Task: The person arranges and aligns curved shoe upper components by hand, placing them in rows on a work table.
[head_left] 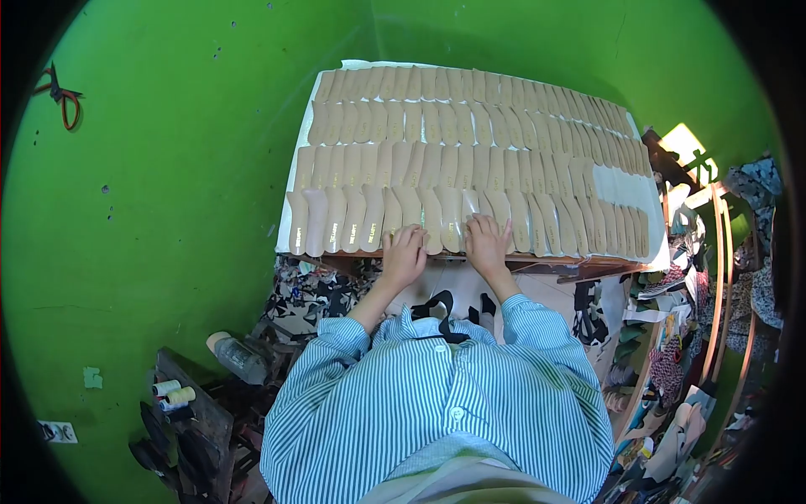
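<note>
Rows of beige shoe insoles (353, 220), many with gold lettering near the heel, lie side by side on a table covered with a white sheet (625, 186). At the front edge, my left hand (405, 257) rests on the heel ends of the nearest row, left of the middle. My right hand (489, 245) lies a little to the right on the same row, its thumb apart from the fingers. The fingers of both hands reach forward over the insoles and cover parts of them. Neither hand visibly lifts an insole.
Scissors (63, 97) with orange handles hang on the green wall at left. Thread spools (172, 393) stand on a dark wooden surface, near a large bottle (238, 358). Fabric scraps (298, 294) cover the floor beneath the table, and a rack with wooden bars (719, 277) holds materials at right.
</note>
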Tool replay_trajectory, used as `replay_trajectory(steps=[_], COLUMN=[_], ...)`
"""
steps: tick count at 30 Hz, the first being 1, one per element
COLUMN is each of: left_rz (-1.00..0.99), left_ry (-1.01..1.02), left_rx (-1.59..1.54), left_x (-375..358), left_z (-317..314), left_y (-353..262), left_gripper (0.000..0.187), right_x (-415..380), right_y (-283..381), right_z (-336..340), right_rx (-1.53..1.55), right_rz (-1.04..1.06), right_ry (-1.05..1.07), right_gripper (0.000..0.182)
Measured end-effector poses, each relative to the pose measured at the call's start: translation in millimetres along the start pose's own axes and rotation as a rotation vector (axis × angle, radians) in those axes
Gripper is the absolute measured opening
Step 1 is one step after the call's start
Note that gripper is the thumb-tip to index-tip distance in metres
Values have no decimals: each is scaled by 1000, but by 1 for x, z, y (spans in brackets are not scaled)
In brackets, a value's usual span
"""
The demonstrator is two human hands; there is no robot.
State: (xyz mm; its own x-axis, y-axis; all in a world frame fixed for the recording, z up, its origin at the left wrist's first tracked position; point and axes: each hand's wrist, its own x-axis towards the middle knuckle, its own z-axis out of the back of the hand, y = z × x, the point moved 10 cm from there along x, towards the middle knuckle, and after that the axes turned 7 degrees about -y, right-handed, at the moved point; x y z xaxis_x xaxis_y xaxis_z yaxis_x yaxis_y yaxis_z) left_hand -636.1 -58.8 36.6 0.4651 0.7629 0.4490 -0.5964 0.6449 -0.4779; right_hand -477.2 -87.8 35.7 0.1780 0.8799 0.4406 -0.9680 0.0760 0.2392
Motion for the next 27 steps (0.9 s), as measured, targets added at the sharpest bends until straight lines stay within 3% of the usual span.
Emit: replay_trajectory(steps=[12, 18, 20, 27], left_rz=[82, 431, 533, 686], left_ry=[95, -72, -204, 14], left_rx=[232, 294, 460, 513], left_x=[-9, -23, -38, -53], left_z=[-2, 57, 78, 71], left_y=[36, 118, 149, 185], left_gripper=[49, 56, 57, 58], right_x=[-19, -21, -23, -17], right_y=[70, 70, 66, 78], right_z=[-22, -19, -23, -31], right_rx=[61, 88, 76, 80], right_rz=[202, 202, 179, 189], right_ry=[152, 134, 183, 218], right_gripper=[43, 43, 44, 43])
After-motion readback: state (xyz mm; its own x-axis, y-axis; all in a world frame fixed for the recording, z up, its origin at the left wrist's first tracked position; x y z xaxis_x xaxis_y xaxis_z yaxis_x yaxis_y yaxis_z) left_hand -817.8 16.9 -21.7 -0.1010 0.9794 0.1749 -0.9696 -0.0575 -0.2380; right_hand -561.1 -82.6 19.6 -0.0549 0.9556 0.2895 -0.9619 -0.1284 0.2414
